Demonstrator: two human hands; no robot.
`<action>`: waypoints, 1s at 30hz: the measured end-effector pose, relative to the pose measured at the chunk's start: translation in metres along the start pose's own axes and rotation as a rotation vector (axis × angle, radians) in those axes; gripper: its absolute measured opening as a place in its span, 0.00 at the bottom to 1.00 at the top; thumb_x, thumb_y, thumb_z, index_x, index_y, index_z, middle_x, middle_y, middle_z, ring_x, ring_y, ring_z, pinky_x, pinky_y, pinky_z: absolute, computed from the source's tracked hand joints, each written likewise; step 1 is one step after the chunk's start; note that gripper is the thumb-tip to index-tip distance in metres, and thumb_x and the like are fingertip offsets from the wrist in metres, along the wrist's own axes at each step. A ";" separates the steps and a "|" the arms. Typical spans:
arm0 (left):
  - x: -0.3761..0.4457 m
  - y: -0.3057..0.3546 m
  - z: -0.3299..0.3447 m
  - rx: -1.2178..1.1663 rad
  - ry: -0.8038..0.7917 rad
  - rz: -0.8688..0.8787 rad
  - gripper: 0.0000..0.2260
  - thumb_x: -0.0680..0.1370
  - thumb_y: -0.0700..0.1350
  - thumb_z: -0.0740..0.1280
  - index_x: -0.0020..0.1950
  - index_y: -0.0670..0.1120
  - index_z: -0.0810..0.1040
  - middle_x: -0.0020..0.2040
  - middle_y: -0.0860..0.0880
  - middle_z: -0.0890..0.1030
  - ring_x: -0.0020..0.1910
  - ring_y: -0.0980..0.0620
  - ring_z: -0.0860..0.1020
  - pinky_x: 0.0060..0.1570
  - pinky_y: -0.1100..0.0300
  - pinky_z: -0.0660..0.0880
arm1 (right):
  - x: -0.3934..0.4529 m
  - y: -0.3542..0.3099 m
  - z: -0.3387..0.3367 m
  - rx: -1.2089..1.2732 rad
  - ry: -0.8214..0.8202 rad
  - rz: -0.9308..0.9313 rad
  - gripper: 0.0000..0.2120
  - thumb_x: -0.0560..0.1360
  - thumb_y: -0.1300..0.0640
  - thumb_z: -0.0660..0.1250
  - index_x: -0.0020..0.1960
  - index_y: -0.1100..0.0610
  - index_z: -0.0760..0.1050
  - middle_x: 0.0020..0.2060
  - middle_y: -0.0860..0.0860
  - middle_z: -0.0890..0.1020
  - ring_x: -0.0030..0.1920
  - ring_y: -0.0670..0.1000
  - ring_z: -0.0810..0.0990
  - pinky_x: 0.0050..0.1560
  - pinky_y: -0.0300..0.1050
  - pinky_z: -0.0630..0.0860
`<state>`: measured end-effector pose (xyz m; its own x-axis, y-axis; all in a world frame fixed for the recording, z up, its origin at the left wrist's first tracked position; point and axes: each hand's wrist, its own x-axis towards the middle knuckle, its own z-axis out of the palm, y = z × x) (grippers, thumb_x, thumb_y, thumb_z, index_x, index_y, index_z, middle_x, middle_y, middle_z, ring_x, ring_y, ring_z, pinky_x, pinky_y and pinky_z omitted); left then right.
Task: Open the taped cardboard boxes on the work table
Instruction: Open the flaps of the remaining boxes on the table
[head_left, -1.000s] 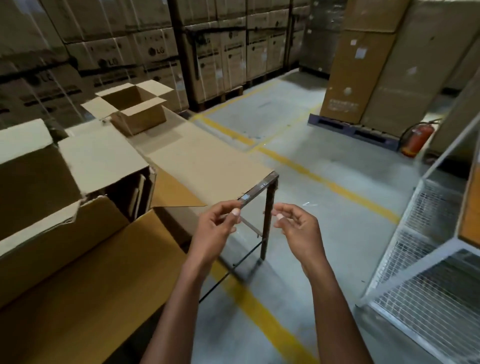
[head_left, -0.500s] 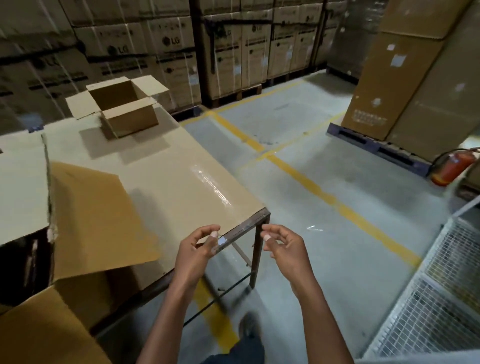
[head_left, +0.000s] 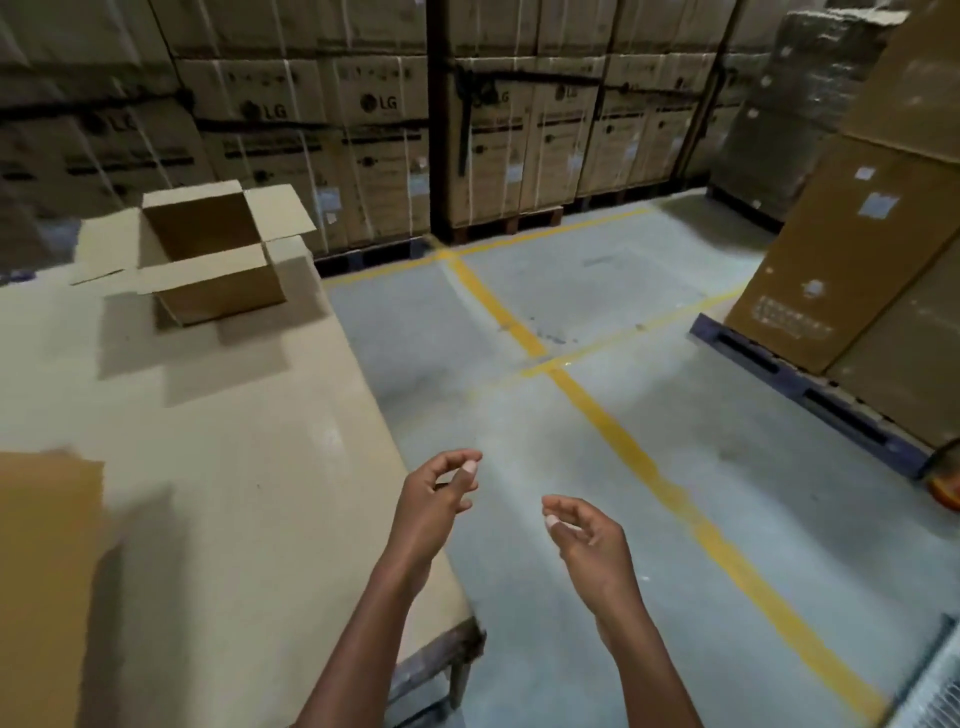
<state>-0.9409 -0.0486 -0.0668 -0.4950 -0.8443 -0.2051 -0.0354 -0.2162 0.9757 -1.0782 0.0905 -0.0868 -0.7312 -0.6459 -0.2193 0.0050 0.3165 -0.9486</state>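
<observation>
Far left, a brown cardboard flap (head_left: 47, 571) enters at the frame edge, lying over the worktop (head_left: 249, 467); the box it belongs to is cut off from view. Further back on the worktop stands a small cardboard box (head_left: 218, 275), upright, all four top flaps folded outward, interior visible. Left hand (head_left: 434, 506) is held above the worktop's right edge, fingers curled, thumb and forefinger close together; whether anything is pinched between them cannot be told. Right hand (head_left: 587, 540) is held over the concrete floor (head_left: 649, 467), apart from the left, fingers loosely curled, holding nothing visible. Yellow floor lines (head_left: 613, 431) cross beyond it. Stacked cartons (head_left: 509, 135) line the rear wall.
</observation>
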 end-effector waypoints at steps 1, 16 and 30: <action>0.013 -0.002 0.004 0.000 0.035 -0.013 0.07 0.81 0.47 0.68 0.55 0.53 0.85 0.54 0.53 0.85 0.53 0.52 0.84 0.51 0.57 0.81 | 0.022 -0.002 -0.002 -0.006 -0.018 -0.001 0.11 0.78 0.63 0.70 0.50 0.47 0.84 0.46 0.41 0.87 0.48 0.42 0.84 0.49 0.40 0.77; 0.148 -0.001 0.091 -0.197 0.769 0.035 0.07 0.81 0.40 0.67 0.54 0.45 0.85 0.49 0.44 0.86 0.47 0.50 0.84 0.49 0.53 0.79 | 0.312 -0.088 0.021 -0.127 -0.633 -0.182 0.10 0.78 0.61 0.70 0.50 0.47 0.84 0.45 0.40 0.86 0.48 0.45 0.85 0.49 0.41 0.79; 0.349 0.016 0.025 -0.295 1.015 0.026 0.07 0.82 0.38 0.66 0.56 0.43 0.83 0.56 0.43 0.85 0.43 0.49 0.83 0.45 0.55 0.78 | 0.490 -0.152 0.162 -0.157 -0.883 -0.235 0.10 0.78 0.61 0.70 0.50 0.47 0.84 0.44 0.38 0.86 0.45 0.40 0.84 0.45 0.37 0.77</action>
<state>-1.1354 -0.3345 -0.1204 0.4699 -0.8353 -0.2855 0.2445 -0.1877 0.9513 -1.3266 -0.3865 -0.0868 0.0834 -0.9800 -0.1808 -0.2166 0.1593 -0.9632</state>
